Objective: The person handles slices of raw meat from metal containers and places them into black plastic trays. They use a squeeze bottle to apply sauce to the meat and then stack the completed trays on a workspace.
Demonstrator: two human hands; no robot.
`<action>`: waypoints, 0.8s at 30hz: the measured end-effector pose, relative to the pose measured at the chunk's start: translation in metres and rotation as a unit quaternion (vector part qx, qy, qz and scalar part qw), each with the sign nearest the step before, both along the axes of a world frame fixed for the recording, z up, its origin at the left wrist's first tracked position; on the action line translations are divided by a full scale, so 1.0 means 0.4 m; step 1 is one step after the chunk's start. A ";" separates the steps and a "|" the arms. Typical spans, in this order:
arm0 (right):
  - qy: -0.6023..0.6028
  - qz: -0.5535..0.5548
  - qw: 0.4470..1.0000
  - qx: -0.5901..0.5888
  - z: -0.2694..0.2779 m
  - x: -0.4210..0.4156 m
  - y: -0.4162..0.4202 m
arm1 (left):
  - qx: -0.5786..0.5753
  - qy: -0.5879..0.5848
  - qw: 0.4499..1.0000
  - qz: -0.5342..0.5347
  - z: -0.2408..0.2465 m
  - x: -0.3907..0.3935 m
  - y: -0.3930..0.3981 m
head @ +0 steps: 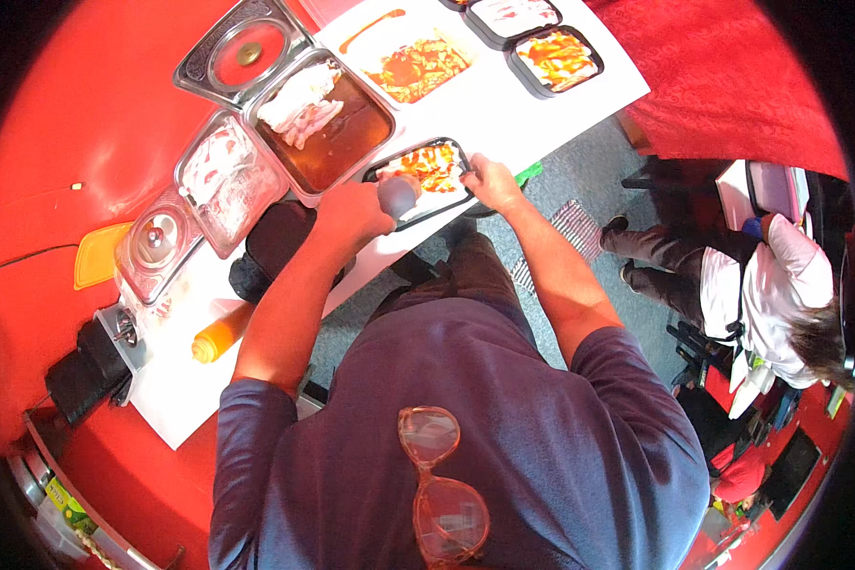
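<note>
My left hand [354, 214] is closed around a rounded, greyish, blurred item [398, 198], perhaps a bottle or utensil, above the near left part of a black food tray [433, 216]. White food topped with orange-red pieces or sauce [434, 167] fills much of that tray. On the tray's right rim rest the fingers of my right hand [490, 184], gripping it. A steel pan of brown liquid [349, 146] with pale, layered food [302, 107] stands left of the tray. Beside the pan is a clear container of white and pinkish food [229, 178].
Filled black trays [557, 60] stand at the table's far right. Beyond the steel pan lies a container of orange-red food [420, 68]. A metal lid [245, 53], yellow-orange bottle [220, 335] and dark cloth-like item [277, 239] lie leftward. Another person [776, 299] stands at right.
</note>
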State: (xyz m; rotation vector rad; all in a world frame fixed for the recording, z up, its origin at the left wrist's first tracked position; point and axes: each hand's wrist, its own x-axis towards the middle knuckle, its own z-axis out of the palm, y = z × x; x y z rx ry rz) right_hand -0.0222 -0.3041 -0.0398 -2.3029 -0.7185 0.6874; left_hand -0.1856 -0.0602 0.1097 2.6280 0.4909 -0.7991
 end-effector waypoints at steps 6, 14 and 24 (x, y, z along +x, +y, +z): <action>-0.017 0.006 1.000 -0.011 0.001 0.041 -0.012 | 0.000 0.003 1.000 -0.019 0.047 -0.065 0.030; 0.022 0.036 0.999 0.014 0.001 0.115 -0.011 | 0.034 0.072 0.996 0.048 0.014 -0.081 0.016; 0.055 0.069 0.995 0.053 -0.073 0.213 -0.036 | -0.016 0.133 0.983 0.123 0.016 0.019 -0.085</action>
